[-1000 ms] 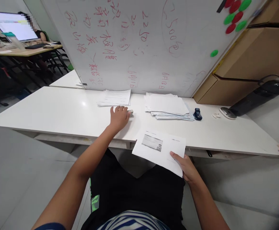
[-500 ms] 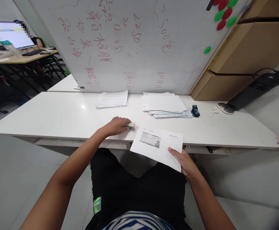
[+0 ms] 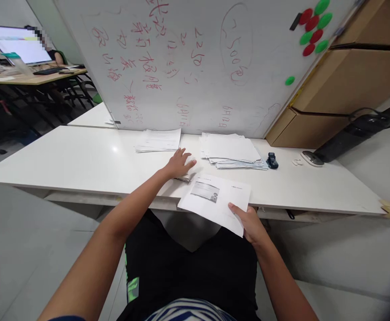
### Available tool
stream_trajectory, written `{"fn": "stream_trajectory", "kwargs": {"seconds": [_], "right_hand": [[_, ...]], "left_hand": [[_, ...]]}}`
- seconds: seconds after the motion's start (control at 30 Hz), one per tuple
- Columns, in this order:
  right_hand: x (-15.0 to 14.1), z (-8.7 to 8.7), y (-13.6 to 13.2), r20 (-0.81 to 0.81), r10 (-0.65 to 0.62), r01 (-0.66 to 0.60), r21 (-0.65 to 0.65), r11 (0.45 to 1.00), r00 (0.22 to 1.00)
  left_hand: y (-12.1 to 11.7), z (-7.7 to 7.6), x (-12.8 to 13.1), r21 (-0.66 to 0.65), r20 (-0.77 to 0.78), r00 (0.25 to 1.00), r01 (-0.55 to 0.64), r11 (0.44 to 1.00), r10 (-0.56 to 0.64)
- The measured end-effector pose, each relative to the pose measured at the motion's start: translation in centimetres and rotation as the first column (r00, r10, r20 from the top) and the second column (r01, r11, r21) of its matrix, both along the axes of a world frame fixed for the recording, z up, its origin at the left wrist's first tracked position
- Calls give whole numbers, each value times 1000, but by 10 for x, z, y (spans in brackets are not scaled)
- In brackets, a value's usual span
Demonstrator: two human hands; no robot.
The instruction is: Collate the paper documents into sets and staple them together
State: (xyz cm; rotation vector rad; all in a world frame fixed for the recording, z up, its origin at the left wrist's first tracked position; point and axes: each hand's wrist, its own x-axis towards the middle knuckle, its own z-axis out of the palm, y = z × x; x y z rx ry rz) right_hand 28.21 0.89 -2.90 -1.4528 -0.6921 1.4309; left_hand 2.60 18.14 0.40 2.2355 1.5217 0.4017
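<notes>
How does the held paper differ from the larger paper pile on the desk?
The held paper is in the right hand; the larger pile lies on the desk. The held paper looks thin; the larger pile is thick, with uneven edges. The held paper shows a gray printed picture; the larger pile's top looks blank. Both are mostly white.

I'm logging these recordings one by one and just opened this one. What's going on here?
A person at a white desk holds printed paper in the right grip, over the front edge. The left grip is spread with nothing clearly held, near a small pale object that looks like a stapler; whether they touch is unclear. A thinner paper stack and a thicker pile lie at the back, before a whiteboard.
</notes>
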Motion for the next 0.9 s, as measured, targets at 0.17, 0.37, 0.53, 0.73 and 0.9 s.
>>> {"fn": "stream_trajectory", "kwargs": {"seconds": [0.17,0.37,0.53,0.73,0.9], "right_hand": [[12,-9,0,98,-9,16,-65,998,995],[12,-10,-5,35,-19,20,-46,999,999],[4,4,-3,-3,-77,77,-56,995,997],[-7,-1,7,-14,-23,22,-65,998,1000],[-26,-7,18,-31,38,-39,-36,999,999]], "left_hand": [[-3,2,-3,37,-16,999,51,998,-50],[-1,1,-3,2,19,999,39,999,-39],[-3,8,-2,-56,38,998,45,997,-43],[-5,13,-3,-62,94,995,50,997,-44],[0,5,-3,-63,54,994,98,993,-94]]}}
